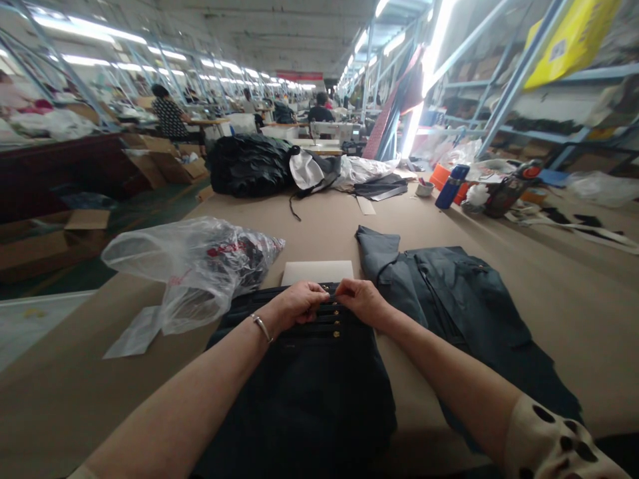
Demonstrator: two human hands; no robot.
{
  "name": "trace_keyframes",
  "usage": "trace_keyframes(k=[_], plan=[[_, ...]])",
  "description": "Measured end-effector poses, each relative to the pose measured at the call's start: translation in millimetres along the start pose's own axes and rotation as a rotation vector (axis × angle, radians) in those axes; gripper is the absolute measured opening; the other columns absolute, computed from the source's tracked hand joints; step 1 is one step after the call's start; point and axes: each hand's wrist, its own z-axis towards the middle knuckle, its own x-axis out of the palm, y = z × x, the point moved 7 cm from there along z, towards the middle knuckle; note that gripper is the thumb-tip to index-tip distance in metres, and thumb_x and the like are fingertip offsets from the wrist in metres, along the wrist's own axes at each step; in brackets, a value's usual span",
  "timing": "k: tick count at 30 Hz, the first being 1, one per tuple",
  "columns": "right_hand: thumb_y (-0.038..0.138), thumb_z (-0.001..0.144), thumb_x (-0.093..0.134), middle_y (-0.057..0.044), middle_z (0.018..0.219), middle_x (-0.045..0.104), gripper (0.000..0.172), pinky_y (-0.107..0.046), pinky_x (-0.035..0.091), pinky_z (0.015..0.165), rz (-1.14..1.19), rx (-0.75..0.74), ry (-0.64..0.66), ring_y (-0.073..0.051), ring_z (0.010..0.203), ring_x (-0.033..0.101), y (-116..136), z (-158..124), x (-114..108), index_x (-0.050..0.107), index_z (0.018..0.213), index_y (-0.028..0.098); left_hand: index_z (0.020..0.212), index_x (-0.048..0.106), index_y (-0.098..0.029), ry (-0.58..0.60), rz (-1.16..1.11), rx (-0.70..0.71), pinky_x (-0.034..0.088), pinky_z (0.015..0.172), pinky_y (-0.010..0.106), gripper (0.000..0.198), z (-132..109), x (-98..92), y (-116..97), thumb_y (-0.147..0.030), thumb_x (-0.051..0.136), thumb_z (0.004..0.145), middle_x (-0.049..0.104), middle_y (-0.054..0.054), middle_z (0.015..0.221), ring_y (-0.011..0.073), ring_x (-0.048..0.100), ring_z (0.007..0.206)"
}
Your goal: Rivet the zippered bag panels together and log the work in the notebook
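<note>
A stack of dark trousers (319, 392) lies in front of me, their waist edges stepped one behind another. Small gold-coloured metal fasteners (336, 323) show in a row along those edges. At the far end of the stack, my left hand (302, 303) pinches the topmost waistband, fingers closed. My right hand (363, 301) is closed in a pinch on the same waistband just to the right, the thumb and fingertips close to my left ones. A pale flat board or box (318, 271) sits right behind the stack.
Dark grey trousers (474, 299) lie folded at right. A clear plastic bag (200, 259) is at left on the brown table (319, 223). Farther back are a bundle of black garments (249, 163), a blue bottle (452, 186) and a small cup (424, 189). People sit at sewing tables beyond.
</note>
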Motion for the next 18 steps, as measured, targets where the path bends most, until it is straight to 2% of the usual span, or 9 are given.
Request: trace_keyframes(k=[3, 7, 12, 18], plan=[[0.014, 0.077, 0.057, 0.000, 0.073, 0.068, 0.015, -0.020, 0.042, 0.065, -0.127, 0.026, 0.020, -0.012, 0.069, 0.059, -4, 1, 5, 0.070, 0.085, 0.017, 0.087, 0.055, -0.013, -0.084, 0.109, -0.012, 0.024, 0.034, 0.015, 0.020, 5, -3.5, 2, -0.032, 0.054, 0.093, 0.039, -0.010, 0.053, 0.0030, 0.032, 0.037], [0.017, 0.081, 0.053, -0.005, 0.085, 0.073, 0.023, -0.024, 0.044, 0.073, -0.294, 0.052, 0.059, -0.017, 0.081, 0.064, -2, 3, 9, 0.072, 0.093, 0.020, 0.086, 0.057, -0.012, -0.154, 0.250, -0.007, 0.029, 0.036, 0.016, 0.023, 11, -3.1, -1, -0.034, 0.055, 0.092, 0.044, -0.008, 0.056, 0.0031, 0.034, 0.038], [0.016, 0.082, 0.048, -0.008, 0.091, 0.073, 0.028, -0.026, 0.044, 0.075, -0.440, 0.063, 0.130, -0.021, 0.088, 0.066, 2, 5, 12, 0.074, 0.093, 0.021, 0.087, 0.058, -0.012, -0.190, 0.373, 0.002, 0.035, 0.040, 0.016, 0.023, 14, -3.3, -4, -0.035, 0.056, 0.092, 0.048, -0.006, 0.061, 0.0039, 0.039, 0.043], [0.016, 0.081, 0.050, -0.007, 0.091, 0.073, 0.026, -0.024, 0.043, 0.073, -0.519, 0.083, 0.161, -0.019, 0.088, 0.065, -1, 8, 13, 0.073, 0.090, 0.021, 0.085, 0.059, -0.012, -0.190, 0.448, 0.027, 0.038, 0.042, 0.018, 0.025, 15, -4.9, -4, -0.036, 0.056, 0.091, 0.050, -0.006, 0.061, 0.0048, 0.042, 0.044]])
